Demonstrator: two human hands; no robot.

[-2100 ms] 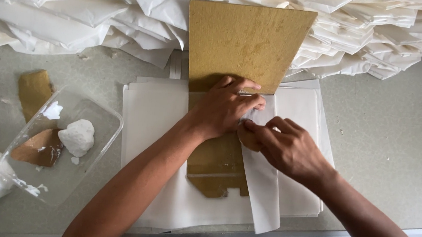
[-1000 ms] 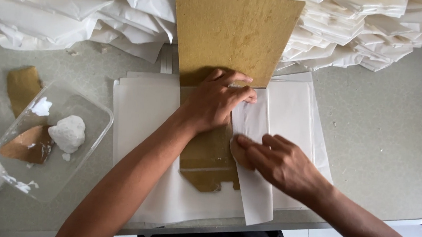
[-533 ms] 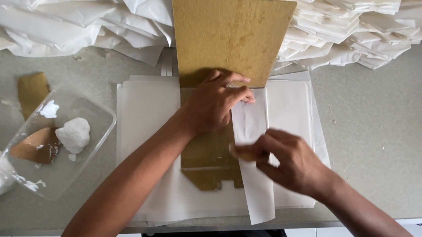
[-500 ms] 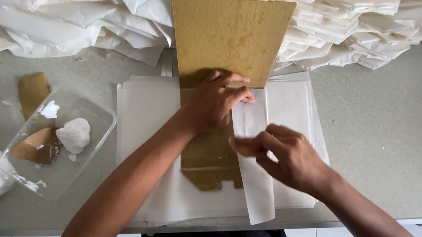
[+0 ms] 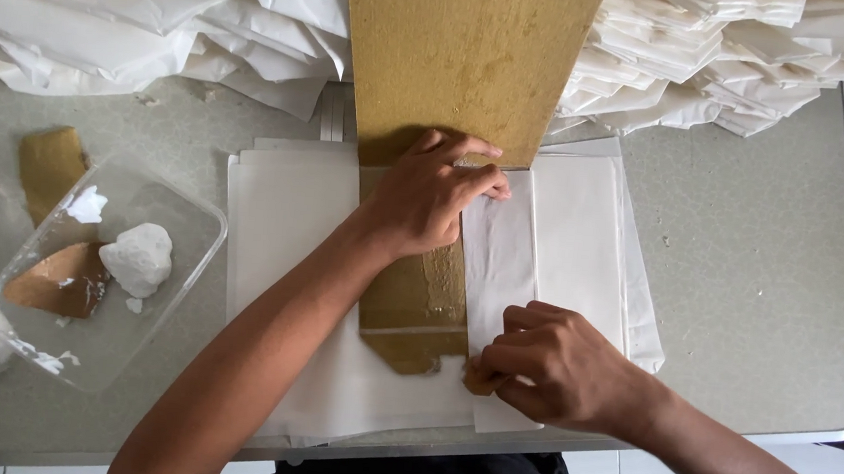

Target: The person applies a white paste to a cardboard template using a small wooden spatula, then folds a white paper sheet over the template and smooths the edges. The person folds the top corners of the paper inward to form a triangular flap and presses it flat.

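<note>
A grey surface (image 5: 739,292) fills the view, and a heap of folded white paper bags (image 5: 138,14) lies banked along its far edge. At the middle, towards the near edge, sits a stack of white paper sheets (image 5: 287,226), with a tall gold-brown cardboard template (image 5: 466,65) lying on it, wide end at the far edge. A strip of the top sheet is folded over the template's right side as a white flap (image 5: 500,263).

Your left hand (image 5: 430,203) lies flat, fingers spread, pinning template and flap together; it grips nothing. Your right hand (image 5: 558,363), near the near edge, is closed in a pinch grip on the flap's lower end, with something small and brown at the fingertips that is too hidden to name.

Risks from here, as a judgement: if your left hand lifts or slides, the template may shift and the fold could run crooked. A hard pull from your right hand may tear or crease the thin paper.

At the left edge, a clear plastic tray (image 5: 148,336) holds a white lump (image 5: 137,257), probably paste; a stray elbow could knock it.
</note>
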